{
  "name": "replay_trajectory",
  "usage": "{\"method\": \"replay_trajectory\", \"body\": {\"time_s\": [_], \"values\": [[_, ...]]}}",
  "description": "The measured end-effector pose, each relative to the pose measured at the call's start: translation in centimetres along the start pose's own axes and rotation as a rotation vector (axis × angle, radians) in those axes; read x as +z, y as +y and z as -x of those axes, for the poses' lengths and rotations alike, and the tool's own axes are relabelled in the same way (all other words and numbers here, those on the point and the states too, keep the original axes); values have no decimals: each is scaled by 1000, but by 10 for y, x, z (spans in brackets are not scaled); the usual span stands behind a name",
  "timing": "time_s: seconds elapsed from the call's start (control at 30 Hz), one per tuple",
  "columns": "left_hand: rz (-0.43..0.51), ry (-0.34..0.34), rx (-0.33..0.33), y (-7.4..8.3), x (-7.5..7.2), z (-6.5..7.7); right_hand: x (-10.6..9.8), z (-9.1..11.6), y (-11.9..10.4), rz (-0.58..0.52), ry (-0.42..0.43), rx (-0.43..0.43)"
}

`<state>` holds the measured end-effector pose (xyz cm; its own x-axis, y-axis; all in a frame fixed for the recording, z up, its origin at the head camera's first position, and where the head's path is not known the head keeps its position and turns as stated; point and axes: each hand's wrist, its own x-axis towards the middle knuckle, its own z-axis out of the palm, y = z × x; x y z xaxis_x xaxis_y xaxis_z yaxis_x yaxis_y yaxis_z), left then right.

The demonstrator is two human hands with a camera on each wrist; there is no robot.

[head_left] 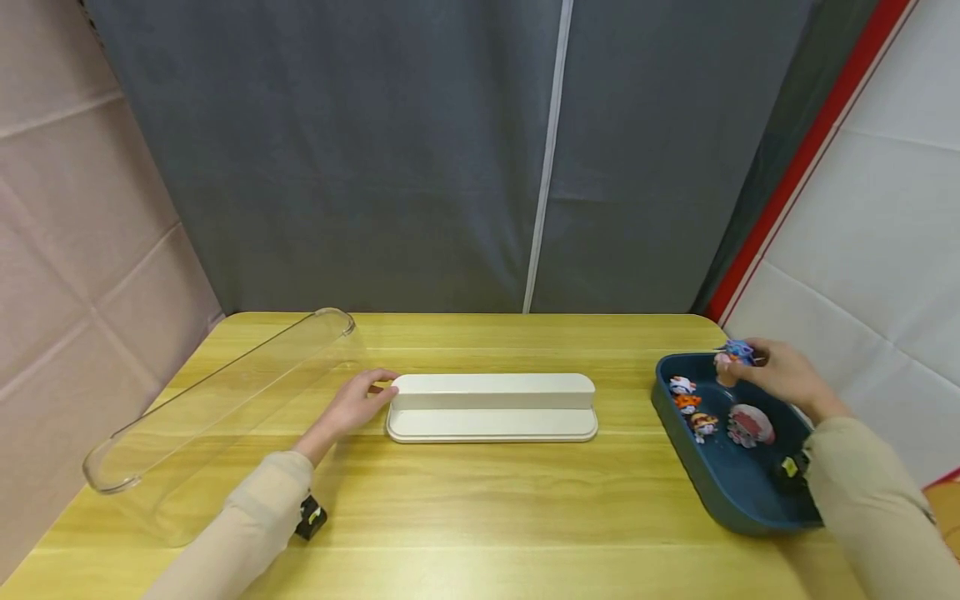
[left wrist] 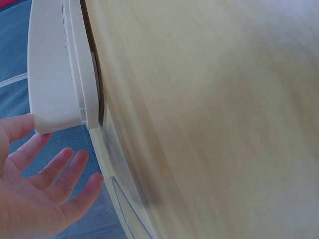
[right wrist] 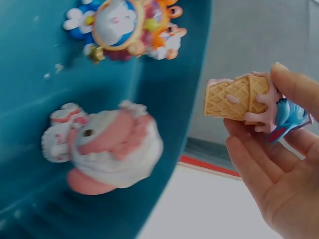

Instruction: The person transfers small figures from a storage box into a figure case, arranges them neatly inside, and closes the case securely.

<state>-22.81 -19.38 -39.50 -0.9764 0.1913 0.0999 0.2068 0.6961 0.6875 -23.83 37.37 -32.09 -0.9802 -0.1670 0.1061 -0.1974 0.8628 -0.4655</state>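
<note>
My right hand (head_left: 783, 375) holds a small ice-cream-cone figurine (right wrist: 239, 99) between thumb and fingers, over the far right part of a dark blue tray (head_left: 701, 483). The figurine has a tan waffle cone, pink drips and a blue character on top, partly hidden by the fingers. On the left, my left hand (head_left: 360, 400) rests its thumb and index fingertips at the left end of a white stepped stand (head_left: 491, 423); the other fingers are spread apart. Inside the tray lie a pink-and-white figurine (right wrist: 119, 149) and several small colourful figurines (right wrist: 117, 22).
A clear, long curved cover (head_left: 225, 400) lies slantwise on the left side of the wooden table (head_left: 480, 517), beside the left forearm. A grey curtain (head_left: 360, 167) hangs behind the table, and a white panel (head_left: 877, 225) stands right of the tray.
</note>
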Motion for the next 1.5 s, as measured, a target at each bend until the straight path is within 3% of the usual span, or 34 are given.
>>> {"method": "replay_trajectory", "body": {"time_s": [0.5,0.87,1.17,1.5], "values": [[3,-6,14,-2,0,0,-19,-4,-39,23,33,-71],[16,-5,32,-1,0,-1,-24,-5,-67,-3,-8,-76],[8,-2,33,-2,1,-2,-21,-7,-90,-44,-50,-90],[11,-4,23,-1,0,-2,-10,-18,-102,-84,-47,-179]]}}
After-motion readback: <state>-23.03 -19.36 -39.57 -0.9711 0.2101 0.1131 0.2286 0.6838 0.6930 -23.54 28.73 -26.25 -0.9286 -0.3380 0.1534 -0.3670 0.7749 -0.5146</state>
